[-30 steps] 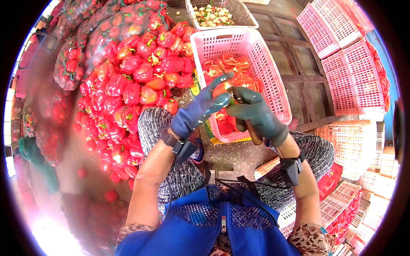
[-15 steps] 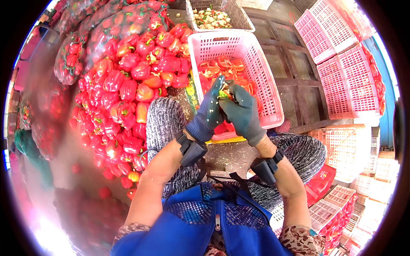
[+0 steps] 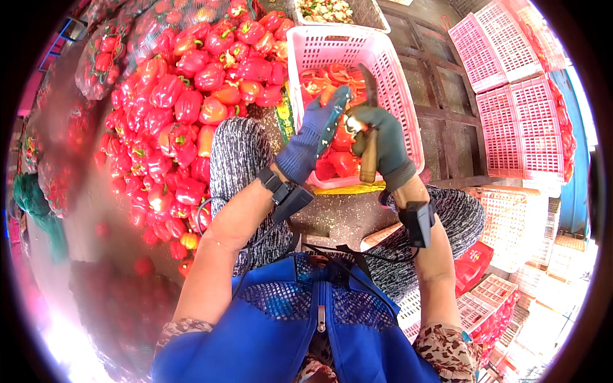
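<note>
Over a pink crate (image 3: 402,76), both my hands wear dark gloves. My right hand (image 3: 383,137) is closed round the wooden handle of a knife (image 3: 369,86), its dark curved blade pointing away from me. By that hand's thumb shows a pale pepper core (image 3: 355,124), partly covered by the glove. To its left, my left hand (image 3: 319,127) has its fingers stretched out, with pale seeds stuck to the glove; no item shows clearly in it. Cut red pepper pieces (image 3: 343,163) lie in the crate below and beyond my hands.
Left of my knee spreads a big heap of red peppers (image 3: 169,127), with filled mesh bags (image 3: 102,60) behind it. A bin of pale pepper cores (image 3: 370,19) stands beyond the crate. Pink crates (image 3: 517,121) are stacked at right, beside a dark slatted frame (image 3: 447,115).
My hands have moved apart from the pepper core they were together on. The knife now shows plainly in my right hand, while my left hand's fingers have straightened.
</note>
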Demonstrator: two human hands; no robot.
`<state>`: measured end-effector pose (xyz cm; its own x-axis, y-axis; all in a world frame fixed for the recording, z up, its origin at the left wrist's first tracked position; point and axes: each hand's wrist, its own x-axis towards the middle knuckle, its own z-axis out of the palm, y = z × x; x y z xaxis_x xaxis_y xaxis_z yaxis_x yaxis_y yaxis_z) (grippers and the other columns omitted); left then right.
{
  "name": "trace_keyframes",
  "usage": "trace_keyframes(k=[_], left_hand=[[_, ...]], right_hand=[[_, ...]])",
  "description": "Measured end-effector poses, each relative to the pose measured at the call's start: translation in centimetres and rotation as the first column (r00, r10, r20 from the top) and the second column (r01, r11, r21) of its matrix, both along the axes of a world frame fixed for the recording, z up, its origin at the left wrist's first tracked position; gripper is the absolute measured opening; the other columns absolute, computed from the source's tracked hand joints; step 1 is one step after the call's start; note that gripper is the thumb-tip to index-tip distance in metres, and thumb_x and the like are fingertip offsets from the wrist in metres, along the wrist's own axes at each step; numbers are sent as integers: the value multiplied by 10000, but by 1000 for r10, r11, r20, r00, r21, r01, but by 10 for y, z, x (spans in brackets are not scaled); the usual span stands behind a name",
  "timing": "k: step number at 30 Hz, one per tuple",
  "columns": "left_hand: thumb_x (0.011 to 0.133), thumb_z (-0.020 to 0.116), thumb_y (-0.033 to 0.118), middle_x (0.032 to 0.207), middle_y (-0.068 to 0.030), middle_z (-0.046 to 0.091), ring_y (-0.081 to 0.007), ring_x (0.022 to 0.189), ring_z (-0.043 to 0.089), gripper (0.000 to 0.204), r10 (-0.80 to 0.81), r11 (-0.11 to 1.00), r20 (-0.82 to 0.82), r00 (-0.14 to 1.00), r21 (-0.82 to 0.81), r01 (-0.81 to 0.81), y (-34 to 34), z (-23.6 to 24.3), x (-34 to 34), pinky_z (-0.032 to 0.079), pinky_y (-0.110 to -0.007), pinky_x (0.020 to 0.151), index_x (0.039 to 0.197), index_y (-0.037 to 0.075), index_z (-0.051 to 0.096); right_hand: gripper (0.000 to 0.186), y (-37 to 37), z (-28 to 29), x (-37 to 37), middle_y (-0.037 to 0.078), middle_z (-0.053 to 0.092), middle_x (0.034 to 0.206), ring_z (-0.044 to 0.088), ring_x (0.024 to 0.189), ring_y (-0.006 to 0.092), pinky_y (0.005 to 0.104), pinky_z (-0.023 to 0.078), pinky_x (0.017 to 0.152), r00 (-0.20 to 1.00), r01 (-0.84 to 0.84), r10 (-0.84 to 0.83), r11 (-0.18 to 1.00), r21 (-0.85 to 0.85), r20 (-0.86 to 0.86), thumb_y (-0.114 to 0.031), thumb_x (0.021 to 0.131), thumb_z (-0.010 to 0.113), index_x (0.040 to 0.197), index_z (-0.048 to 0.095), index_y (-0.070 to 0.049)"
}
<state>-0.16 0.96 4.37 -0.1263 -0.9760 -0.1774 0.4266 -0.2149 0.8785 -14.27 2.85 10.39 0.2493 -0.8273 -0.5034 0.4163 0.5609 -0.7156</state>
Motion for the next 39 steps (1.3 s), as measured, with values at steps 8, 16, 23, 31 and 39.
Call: trace_keyframes(k=[8,16,23,31,39], left_hand=[[780,791,430,1162,-194,637,-291,1076,623,784,338,923,684,647,-375,-86,-16,-70,-2,498,-360,919,1342,-16,474],[861,741,220,1206,-132,630,-174,1083,610,573,72,975,334,940,-222,4,-18,-6,11,507,-311,925,1339,6,509],[915,634,11,1106,-72,658,-139,989,624,343,486,844,249,838,-382,-376,-3,43,182,506,-263,898,1252,-11,575],[856,726,204,943,-87,704,-143,825,652,337,472,836,737,483,-202,-510,92,-127,319,529,-276,753,1120,9,650],[820,652,542,1205,-276,582,-372,1040,637,866,-101,980,985,138,122,-158,143,-175,276,531,-441,848,1402,-32,367]], right_hand=[[172,-1,-30,-22,-40,537,670,488,532,98,245,398,468,954,168,-172,985,37,245,-303,874,591,891,586,-132],[330,-58,-78,-65,19,580,717,563,569,183,297,462,464,801,567,-588,805,176,107,-422,951,493,964,558,-99],[350,-151,14,-49,115,707,931,641,677,248,414,548,654,912,391,-336,883,-259,234,-442,941,487,1000,634,-129],[371,-33,-67,-95,88,621,1096,592,939,201,338,526,712,968,213,-222,973,86,116,-398,931,504,1182,553,-128],[452,-16,-57,-48,51,583,1112,562,850,139,291,489,601,991,87,-93,994,66,94,-362,927,524,1328,503,-155]])
